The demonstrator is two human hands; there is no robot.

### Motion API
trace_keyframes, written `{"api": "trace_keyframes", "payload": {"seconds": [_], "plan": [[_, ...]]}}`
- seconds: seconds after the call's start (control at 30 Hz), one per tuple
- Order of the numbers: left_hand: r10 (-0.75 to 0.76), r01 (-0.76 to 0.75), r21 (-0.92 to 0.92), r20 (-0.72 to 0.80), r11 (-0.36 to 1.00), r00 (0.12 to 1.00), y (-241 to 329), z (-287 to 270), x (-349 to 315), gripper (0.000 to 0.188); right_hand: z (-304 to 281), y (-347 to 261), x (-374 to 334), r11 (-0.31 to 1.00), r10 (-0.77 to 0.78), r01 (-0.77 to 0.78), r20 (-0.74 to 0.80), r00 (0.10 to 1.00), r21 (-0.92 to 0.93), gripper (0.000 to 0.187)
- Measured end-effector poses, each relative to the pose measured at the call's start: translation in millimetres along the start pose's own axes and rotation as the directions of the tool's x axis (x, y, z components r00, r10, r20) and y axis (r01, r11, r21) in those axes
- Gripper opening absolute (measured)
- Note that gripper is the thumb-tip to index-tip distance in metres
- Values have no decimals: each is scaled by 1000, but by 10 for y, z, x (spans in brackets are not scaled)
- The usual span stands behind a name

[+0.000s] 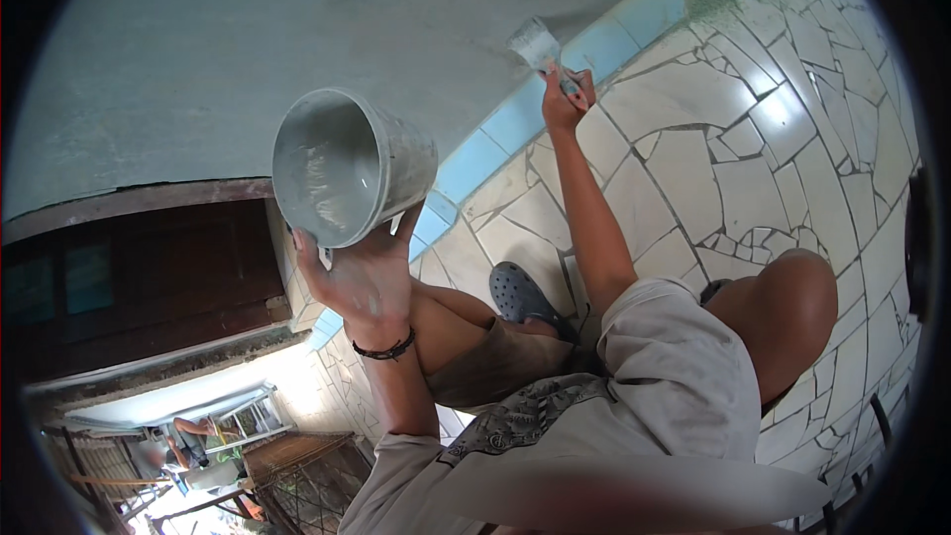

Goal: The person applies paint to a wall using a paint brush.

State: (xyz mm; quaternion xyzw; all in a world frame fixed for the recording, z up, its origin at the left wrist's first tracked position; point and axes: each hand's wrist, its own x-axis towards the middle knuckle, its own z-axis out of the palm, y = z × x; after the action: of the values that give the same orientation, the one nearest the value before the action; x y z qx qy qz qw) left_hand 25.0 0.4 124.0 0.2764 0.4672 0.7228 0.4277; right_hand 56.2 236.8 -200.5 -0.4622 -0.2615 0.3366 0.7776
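Tilted with its mouth toward me, a grey plastic bucket [408,154] rests in my left hand [365,282], fingers and thumb spread around its lower side. Wet-looking grey paint coats its inner wall. There are grey smears on my left wrist. My right hand [567,104] is closed on the handle of a wide paintbrush [536,44] whose bristles are covered in pale grey paint. The bristles are at the lower part of the grey wall [198,69], just above the blue tile skirting [510,124]; whether they touch it I cannot tell.
Broken-piece pale tiles [733,198] cover the floor. My foot in a grey clog [523,292] is near the skirting. A dark wooden door [149,282] is at left. At lower left, another person [203,456] is by a ladder [256,423], beside a wood-framed mesh structure [307,481].
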Motion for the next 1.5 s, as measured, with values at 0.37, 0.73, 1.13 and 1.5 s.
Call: {"api": "trace_keyframes", "payload": {"seconds": [0.37,0.73,1.13,1.5], "plan": [[-43,46,-36,85,998,995,-172,204,-69,82,180,-522,-25,989,-55,55,2,998,-139,21],[-12,14,-66,33,998,999,-71,72,-16,82,281,-597,194,649,-760,750,161,630,128,22],[-10,13,-93,32,996,999,-20,69,-61,84,-331,234,-306,887,-347,433,387,854,-162,15],[-28,31,-84,36,996,999,-74,108,-122,83,211,-548,-340,996,-73,75,46,996,-53,18]]}}
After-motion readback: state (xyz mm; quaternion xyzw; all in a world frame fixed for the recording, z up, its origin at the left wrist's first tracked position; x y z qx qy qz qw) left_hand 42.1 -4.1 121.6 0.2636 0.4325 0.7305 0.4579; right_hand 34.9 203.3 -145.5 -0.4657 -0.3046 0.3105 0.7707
